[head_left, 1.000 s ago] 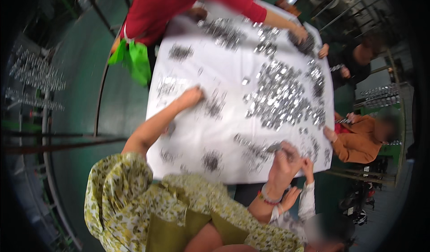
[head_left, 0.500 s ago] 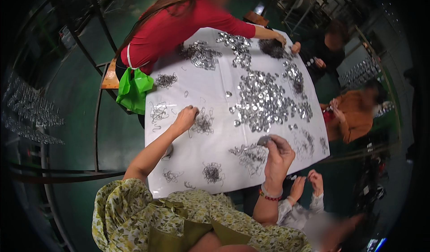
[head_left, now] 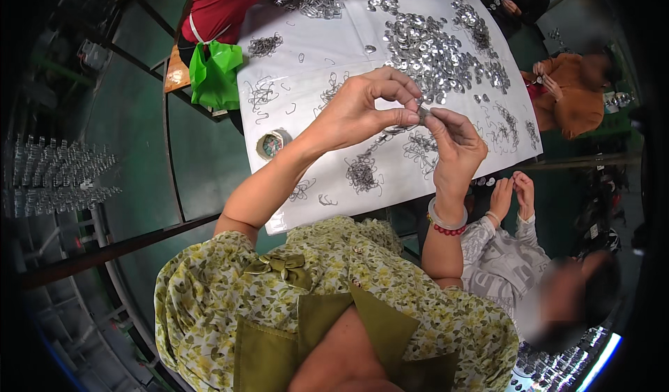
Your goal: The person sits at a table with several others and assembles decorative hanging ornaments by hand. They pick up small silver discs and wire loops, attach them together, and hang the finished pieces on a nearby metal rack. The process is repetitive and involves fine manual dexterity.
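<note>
Both my hands are raised over the white-covered table and meet fingertip to fingertip. My right hand, with a bracelet at its wrist, pinches a small grey metal disc. The thumb and fingers of my left hand close at the disc's edge on a thin dark wire hook, mostly hidden by the fingertips. Below the hands lie a tangled pile of wire hooks and another loose heap of hooks. Beyond them spreads a large heap of shiny metal discs.
A small round container with bits inside stands by my left forearm. A person in red leans at the far left, near a green bag. Other workers sit along the right side, one in orange, one in a grey patterned top.
My left hand has left the hook pile and come right to meet my right hand, which still holds the disc. The view has shifted, so the table appears higher.
</note>
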Motion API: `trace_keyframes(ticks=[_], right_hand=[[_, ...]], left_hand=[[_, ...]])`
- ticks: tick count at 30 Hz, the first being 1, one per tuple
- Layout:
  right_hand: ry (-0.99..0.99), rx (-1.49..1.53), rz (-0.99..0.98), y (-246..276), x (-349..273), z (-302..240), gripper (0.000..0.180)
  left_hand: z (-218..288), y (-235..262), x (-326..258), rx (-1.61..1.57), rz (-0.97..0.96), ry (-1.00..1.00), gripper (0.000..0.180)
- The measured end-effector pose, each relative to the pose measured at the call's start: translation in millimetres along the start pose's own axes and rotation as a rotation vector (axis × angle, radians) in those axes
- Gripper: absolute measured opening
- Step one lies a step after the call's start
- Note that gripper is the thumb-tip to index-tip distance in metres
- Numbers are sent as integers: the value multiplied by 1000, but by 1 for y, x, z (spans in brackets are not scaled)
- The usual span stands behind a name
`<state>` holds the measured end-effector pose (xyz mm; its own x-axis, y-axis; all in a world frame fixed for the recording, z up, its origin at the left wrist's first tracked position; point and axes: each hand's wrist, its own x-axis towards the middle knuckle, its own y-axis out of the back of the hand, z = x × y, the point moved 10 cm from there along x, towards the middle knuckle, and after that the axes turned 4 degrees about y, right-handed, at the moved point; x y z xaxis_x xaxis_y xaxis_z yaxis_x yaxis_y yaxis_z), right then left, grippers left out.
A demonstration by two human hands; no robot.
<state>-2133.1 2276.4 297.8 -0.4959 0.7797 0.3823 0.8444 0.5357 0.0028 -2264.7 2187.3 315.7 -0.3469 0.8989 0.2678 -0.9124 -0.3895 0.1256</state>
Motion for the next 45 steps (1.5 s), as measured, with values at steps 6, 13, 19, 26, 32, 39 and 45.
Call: trace_keyframes(ticks=[6, 13, 19, 26, 32, 39, 45], right_hand=[[70, -74, -38, -9, -2, -7, 11], [289, -305, -108, -17, 6, -10, 11], [240, -228, -139, -19, 19, 10, 10], [-231, 7, -42, 43, 82, 155, 17], [47, -1016, -231, 75, 108, 302, 19], [-107, -976, -189, 87, 103, 340, 17], [-367, -693, -70, 111, 90, 352, 24]], left_hand=[[0, 2, -3, 225, 94, -47, 14], [-8, 2, -3, 433, 190, 40, 14], [-20, 0, 4, 333, 292, -65, 13], [-19, -10, 15, 154, 140, -207, 11], [4, -1, 22, 287, 210, -269, 16], [19, 24, -4, 257, 323, -296, 10], [32, 33, -25, 132, 342, -335, 12]])
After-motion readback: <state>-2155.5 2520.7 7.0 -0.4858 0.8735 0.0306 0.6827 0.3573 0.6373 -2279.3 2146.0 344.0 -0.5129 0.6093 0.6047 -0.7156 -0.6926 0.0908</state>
